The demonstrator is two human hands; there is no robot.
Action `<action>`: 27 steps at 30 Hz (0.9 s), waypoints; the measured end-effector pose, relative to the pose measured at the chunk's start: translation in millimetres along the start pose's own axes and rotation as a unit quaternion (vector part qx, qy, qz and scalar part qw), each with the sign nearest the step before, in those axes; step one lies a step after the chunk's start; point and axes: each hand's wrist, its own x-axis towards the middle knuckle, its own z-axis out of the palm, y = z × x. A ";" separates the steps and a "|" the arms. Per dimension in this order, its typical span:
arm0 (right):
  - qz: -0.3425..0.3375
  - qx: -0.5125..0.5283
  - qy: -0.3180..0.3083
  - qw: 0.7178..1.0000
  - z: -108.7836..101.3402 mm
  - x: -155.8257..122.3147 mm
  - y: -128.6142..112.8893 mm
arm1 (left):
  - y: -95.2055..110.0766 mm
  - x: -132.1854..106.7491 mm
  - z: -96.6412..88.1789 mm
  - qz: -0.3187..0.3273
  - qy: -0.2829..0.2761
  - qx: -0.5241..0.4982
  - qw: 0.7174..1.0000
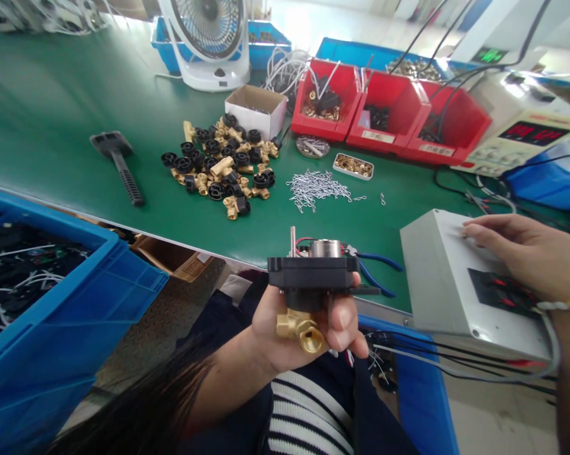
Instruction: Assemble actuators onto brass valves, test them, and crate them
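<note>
My left hand is closed around a motorized valve, held up above the front edge of the table. Its brass valve body points down, and the flat black actuator housing sits on top with a metal motor and an upright pin. Red wire shows beside the motor. At the right, my right hand rests over a grey control box, thumb and forefinger pinched on a small metal switch. Blue-handled pliers lie behind the valve, partly hidden by it.
Brass valves with black caps are piled mid-table beside cotter clips. Behind stand red bins, a white fan and a power supply. A black tool lies left; a blue crate flanks the table.
</note>
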 end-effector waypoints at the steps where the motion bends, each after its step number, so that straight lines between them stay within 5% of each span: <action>1: 0.002 0.001 0.001 1.000 0.1 0.2 0.8 | 0.0 -0.1 -0.2 0.000 -0.003 -0.001 1.000; 12: 0.008 -0.018 -0.006 1.000 -1.4 0.5 -4.4 | -1.4 -1.4 -1.3 0.000 -0.011 0.022 1.000; 17: 0.015 0.012 -0.003 1.000 -0.7 -0.7 -5.6 | 3.3 -0.4 0.3 0.024 0.030 0.123 0.992; 23: -0.018 0.157 -0.001 0.987 -1.8 2.7 1.6 | 5.2 -9.3 -0.2 0.176 0.114 0.321 0.924; 27: -0.024 0.266 0.097 0.959 -20.8 2.8 14.9 | 3.2 -16.1 0.9 0.222 0.112 0.430 0.868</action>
